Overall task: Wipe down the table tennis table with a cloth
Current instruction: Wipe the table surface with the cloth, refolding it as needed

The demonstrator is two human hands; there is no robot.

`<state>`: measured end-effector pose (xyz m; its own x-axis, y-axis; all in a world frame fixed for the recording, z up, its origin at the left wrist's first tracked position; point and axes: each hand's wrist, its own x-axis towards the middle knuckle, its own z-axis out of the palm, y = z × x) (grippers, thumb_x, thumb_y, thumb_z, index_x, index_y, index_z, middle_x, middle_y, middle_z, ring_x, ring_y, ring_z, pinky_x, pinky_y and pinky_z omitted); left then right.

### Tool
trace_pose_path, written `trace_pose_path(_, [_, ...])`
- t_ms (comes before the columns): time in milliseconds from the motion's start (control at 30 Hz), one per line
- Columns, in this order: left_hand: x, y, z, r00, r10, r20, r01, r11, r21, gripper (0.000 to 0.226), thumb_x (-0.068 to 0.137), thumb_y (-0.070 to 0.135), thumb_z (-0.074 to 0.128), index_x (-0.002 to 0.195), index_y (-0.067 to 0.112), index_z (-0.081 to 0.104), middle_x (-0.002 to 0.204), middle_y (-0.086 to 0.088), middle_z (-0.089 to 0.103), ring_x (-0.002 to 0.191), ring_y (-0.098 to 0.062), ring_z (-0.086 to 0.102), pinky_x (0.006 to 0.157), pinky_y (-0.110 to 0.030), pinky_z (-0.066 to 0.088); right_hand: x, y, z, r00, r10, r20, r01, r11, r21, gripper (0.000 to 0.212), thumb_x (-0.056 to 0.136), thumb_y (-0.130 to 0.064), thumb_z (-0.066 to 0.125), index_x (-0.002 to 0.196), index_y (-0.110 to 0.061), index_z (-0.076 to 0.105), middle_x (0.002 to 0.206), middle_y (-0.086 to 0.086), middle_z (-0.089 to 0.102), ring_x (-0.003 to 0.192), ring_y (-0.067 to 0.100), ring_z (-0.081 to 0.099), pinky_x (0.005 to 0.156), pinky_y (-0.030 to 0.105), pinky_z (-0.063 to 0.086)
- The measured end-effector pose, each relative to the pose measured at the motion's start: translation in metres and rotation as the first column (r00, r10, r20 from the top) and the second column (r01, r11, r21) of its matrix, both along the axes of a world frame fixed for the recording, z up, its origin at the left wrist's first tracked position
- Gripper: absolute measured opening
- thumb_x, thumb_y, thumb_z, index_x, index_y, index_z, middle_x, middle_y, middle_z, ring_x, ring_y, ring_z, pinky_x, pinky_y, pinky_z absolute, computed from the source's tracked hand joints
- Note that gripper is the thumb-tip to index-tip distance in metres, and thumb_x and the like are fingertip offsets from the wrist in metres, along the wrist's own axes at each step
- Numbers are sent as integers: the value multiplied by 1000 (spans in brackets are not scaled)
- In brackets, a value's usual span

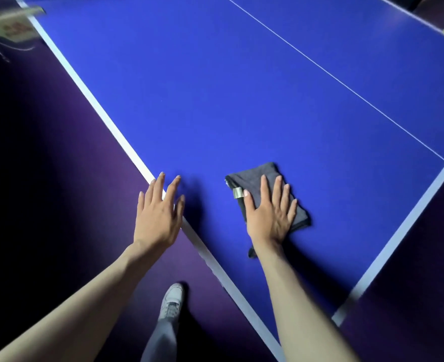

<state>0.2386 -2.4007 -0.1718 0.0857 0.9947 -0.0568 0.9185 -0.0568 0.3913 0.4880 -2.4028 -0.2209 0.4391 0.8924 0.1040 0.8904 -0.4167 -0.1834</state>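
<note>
While the left hand [158, 218] hovers flat, the right hand [269, 212] presses the cloth [252, 178] open-fingered

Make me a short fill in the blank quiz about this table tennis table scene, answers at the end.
1. The right hand presses flat on a folded ____ cloth.
2. The left hand holds ____.
3. The table top is ____ with white lines.
4. The shoe on the floor is ____.

Answers: grey; nothing; blue; white

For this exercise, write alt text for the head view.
A person's right hand presses a folded dark grey cloth flat on a blue table tennis table. The left hand hovers open at the table's white near edge, above a white shoe.
</note>
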Motion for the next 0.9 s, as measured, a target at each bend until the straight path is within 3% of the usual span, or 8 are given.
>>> trace_pose_path(233, [-24,89,-24,987,-124,-104,132,988,76,56,107,38,33,157,15,33,165,-18,22,150,-39,27,123,-56,23,77,125,6,978,-203,-44,202,979,-29,72,100,-72,30,163,-37,30,173,-1,18,160,22,15,128,54,6])
trace_pose_path(367, [-32,113,-39,963,-235,-128,249,964,99,59,108,48,24,163,27,18,170,-10,10,156,-32,13,127,-52,11,120,181,10,960,-267,-79,264,963,-55,73,100,-74,27,164,-39,24,175,-2,12,161,21,8,128,55,3])
trace_pose_path(500, [-37,118,-47,942,-281,-184,306,944,122,60,108,52,18,163,26,15,171,-10,7,157,-31,9,125,-58,14,130,193,6,957,-280,-79,274,958,-78,74,100,-75,24,164,-38,21,175,-2,9,161,22,6,128,55,0])
trace_pose_path(633, [-39,119,-51,947,-268,-178,289,952,105,62,107,55,20,163,28,17,171,-8,6,158,-28,5,124,-58,12,78,168,1,962,-255,-93,251,966,-55,73,101,-72,26,164,-36,23,175,1,11,161,24,7,128,55,1])
trace_pose_path(767, [-43,122,-49,946,-305,-109,311,950,41,62,106,57,18,163,32,14,171,-4,0,158,-26,2,126,-55,10,-23,106,-5,990,-142,-14,142,989,44,68,103,-67,33,160,-31,39,171,5,26,158,27,24,127,55,12])
trace_pose_path(900, [-53,109,-26,948,-303,-96,307,951,24,60,106,54,18,161,30,20,171,-4,1,157,-27,4,125,-56,12,-122,32,-3,997,-62,-45,65,994,89,62,104,-62,44,156,-29,47,169,7,30,155,30,31,125,56,21])
